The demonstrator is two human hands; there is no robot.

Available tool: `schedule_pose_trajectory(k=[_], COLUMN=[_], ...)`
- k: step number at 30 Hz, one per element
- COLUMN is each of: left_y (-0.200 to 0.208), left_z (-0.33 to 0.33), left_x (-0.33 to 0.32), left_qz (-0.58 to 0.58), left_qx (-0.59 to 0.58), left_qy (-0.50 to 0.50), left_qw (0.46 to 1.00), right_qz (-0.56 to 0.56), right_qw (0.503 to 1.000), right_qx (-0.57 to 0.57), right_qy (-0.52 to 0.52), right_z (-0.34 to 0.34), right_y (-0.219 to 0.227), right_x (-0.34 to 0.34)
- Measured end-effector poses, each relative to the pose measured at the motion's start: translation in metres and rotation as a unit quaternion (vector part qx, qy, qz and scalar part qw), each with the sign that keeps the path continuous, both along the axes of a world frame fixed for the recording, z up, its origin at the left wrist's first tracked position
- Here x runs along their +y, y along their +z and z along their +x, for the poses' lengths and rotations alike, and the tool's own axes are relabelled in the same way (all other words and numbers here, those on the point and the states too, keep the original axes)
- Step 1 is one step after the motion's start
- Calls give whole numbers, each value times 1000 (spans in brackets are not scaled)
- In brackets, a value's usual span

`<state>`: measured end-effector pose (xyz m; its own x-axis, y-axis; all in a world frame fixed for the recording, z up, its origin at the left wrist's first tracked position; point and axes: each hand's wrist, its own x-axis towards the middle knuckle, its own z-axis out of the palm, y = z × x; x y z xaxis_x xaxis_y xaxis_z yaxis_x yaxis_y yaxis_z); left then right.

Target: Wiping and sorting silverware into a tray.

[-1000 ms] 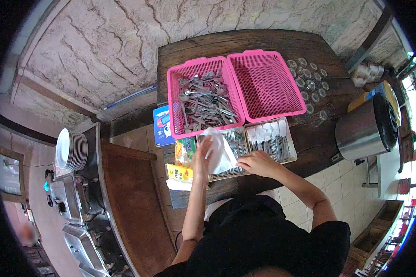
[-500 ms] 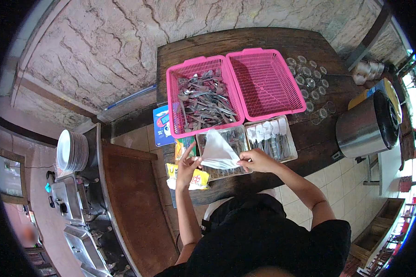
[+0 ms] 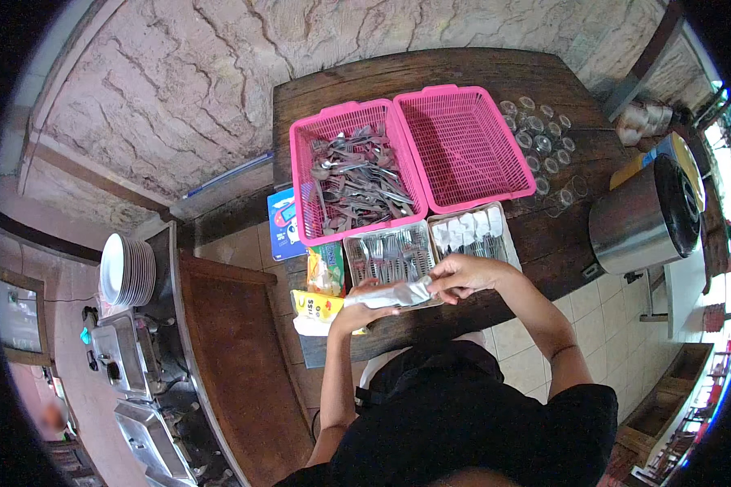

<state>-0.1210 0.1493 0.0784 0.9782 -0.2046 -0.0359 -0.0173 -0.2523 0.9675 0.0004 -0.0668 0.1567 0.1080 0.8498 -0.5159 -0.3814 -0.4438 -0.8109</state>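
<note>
A white paper napkin (image 3: 374,298), folded into a narrow strip, stretches between my hands just over the near edge of a pale basket (image 3: 352,264) of forks. My left hand (image 3: 351,315) is closed around its left part, thumb and fingers on either side. At the strip's right end, my right hand (image 3: 465,274) pinches with thumb and fingertips. Whether any cutlery lies inside the fold is hidden. Beside the forks, a second pale basket (image 3: 508,237) holds cutlery bundles (image 3: 471,223) with white napkin wraps at their far ends.
Behind stand a pink basket (image 3: 300,183) heaped with loose cutlery and another pink basket (image 3: 471,150). Upturned glasses (image 3: 542,144) and a steel drum-shaped container (image 3: 633,219) are right. Yellow tissue packets (image 3: 317,305) lie left of the forks. Plates (image 3: 126,272) are stacked on the left counter.
The napkin has gone from an open triangle to a narrow folded strip. My left hand has turned and closed round it, moving slightly right and nearer; my right hand has shifted a little right.
</note>
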Motion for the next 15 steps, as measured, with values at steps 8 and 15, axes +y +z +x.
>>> schedule_pose_trajectory(k=[8,15], left_y=[-13,-26], left_z=[-12,-18], left_x=[-26,-36], left_qz=[-25,-137], left_qx=[36,101], left_qy=[84,109], left_qw=[996,979], right_qz=[-48,-83], right_qw=[991,937], right_qx=[-64,-298], right_qy=[-104,-164], right_z=[18,14], right_y=[-6,-32], right_x=[-8,-4])
